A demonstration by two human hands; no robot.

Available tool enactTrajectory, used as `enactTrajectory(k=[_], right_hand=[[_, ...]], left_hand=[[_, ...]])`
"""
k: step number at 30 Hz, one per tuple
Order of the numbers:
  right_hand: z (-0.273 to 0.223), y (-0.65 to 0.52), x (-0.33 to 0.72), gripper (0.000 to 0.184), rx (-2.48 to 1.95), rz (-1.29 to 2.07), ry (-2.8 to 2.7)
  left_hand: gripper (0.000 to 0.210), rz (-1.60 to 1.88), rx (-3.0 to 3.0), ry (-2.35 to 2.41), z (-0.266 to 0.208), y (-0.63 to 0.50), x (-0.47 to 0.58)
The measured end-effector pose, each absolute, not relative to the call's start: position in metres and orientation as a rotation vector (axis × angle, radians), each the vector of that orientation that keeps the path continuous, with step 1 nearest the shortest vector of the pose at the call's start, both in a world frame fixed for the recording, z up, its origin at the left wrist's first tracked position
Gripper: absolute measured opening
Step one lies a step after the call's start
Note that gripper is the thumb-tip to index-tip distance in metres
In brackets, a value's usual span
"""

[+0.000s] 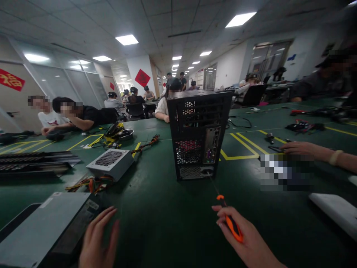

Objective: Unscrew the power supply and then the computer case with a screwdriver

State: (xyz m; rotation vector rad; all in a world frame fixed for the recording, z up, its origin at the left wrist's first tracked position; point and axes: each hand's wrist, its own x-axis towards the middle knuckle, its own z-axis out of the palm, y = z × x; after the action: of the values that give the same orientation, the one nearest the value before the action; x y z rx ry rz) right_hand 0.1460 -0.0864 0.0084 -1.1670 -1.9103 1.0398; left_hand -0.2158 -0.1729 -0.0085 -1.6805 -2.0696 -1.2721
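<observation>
A black computer case [203, 173] stands upright on the green table, its rear panel facing me. My right hand [245, 236] is closed around an orange and black screwdriver [233, 227], whose shaft points up toward the lower right of the case. Whether the tip touches the panel I cannot tell. My left hand [99, 238] is open, fingers apart, beside a grey metal box with a dark side [44, 227] in the lower left. Further back sits a grey power supply [111, 163] with coloured cables [92, 184] bundled in front of it.
Dark metal slats [36, 163] lie at left, near a tangle of yellow and black parts [115, 134]. Another person's hand [304, 150] rests on the table at right, near a white object [334, 210]. Cables [304, 126] lie behind it. Several people sit around.
</observation>
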Motion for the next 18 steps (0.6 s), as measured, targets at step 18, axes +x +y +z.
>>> enactTrajectory(k=[18], right_hand=[[-0.005, 0.014, 0.163, 0.018, -1.204, 1.006, -1.639]], left_hand=[[0.041, -1.866, -2.208, -2.192, -0.049, -0.005, -0.098]])
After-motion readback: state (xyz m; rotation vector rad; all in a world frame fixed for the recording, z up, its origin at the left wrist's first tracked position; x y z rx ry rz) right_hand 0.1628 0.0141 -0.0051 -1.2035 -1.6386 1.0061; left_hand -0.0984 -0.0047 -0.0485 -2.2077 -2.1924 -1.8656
